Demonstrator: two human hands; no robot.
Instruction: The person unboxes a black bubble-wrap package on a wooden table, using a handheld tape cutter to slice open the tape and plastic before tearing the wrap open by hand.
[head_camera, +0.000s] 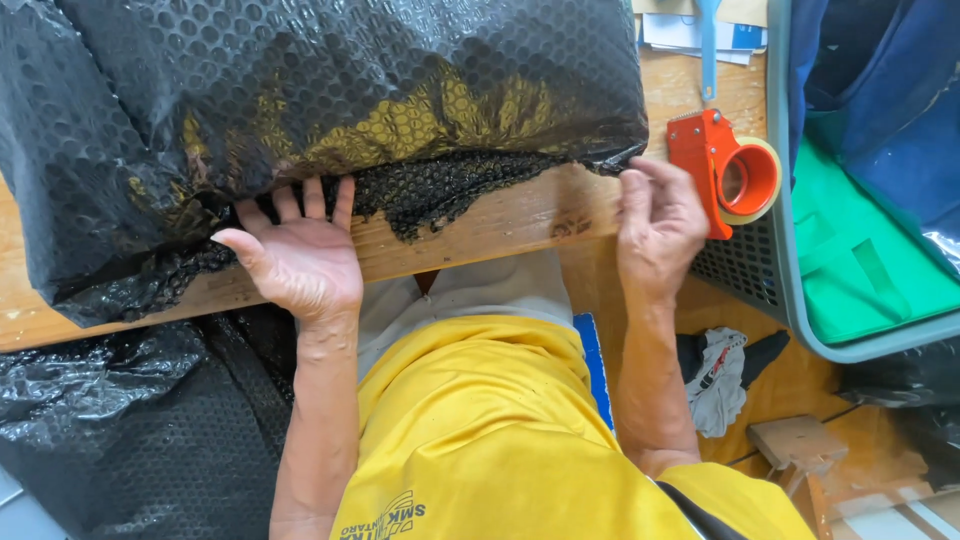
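A large parcel wrapped in black bubble wrap is seen lying across most of the wooden bench, its lower edge reaching close to the bench's near edge; something yellow shows through the wrap near the middle. More black bubble wrap hangs below the near edge at the left. A grey plastic crate holding green and blue fabric is set against the bench's right end. An orange tape dispenser is placed near the right end of the bench, just beside the crate.

The left hand is held palm up at the near edge, its fingers tucked under the loose fold of the wrap, so the fold is being lifted rather than clasped. The right hand is pinched narrowly on the parcel's lower right corner of wrap, thumb against fingers.

As a judgement, the loose lower flap may slip from the left fingers, since it is only propped and not gripped, and the fold could spring open. The thin film at the pinched corner could be torn if it is pulled hard. The parcel overhangs close to the near edge and might slide off if it is tugged towards the body.
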